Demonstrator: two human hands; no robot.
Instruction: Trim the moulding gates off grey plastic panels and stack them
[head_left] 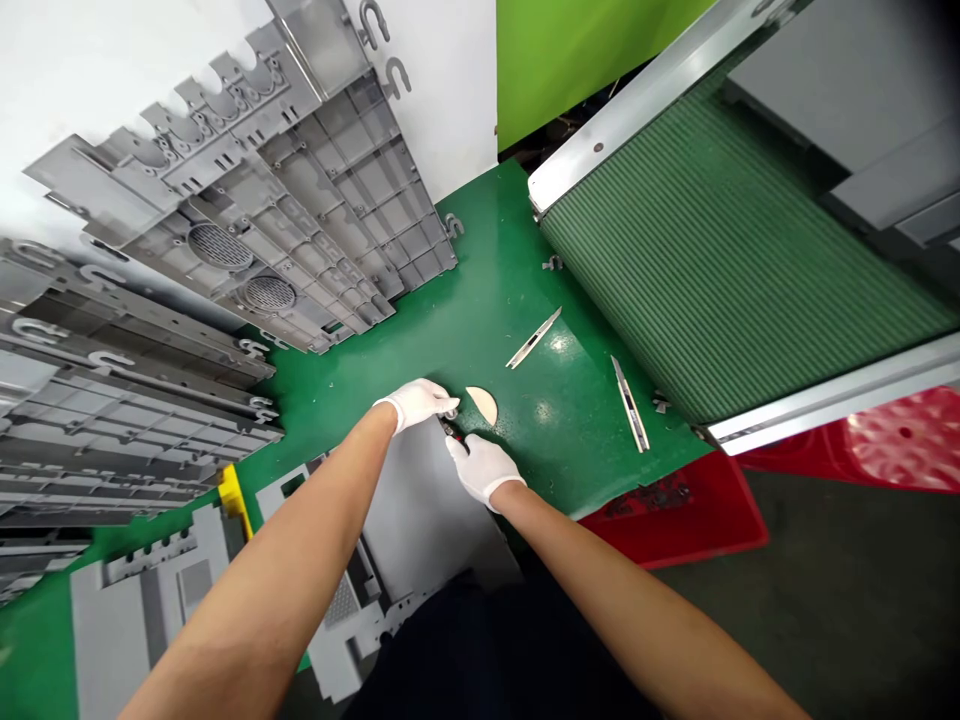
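My left hand [416, 403], in a white glove, pinches a small grey plastic part [451, 412]. My right hand [484, 470], also gloved, grips a small red-handled tool [450, 429], whose tip meets that part. Just beyond both hands lies a cream half-round piece [481, 405] on the green work mat [450, 330]. Farther along the mat are a slim utility knife [534, 338] and a second utility knife [630, 404]. The tool's tip is partly hidden by my fingers.
Stacks of grey moulded plastic panels [247, 220] fill the left side, and more lie near my body. A green ribbed conveyor belt [720, 260] with aluminium rails runs along the right. A red crate [675, 515] sits below the mat's edge.
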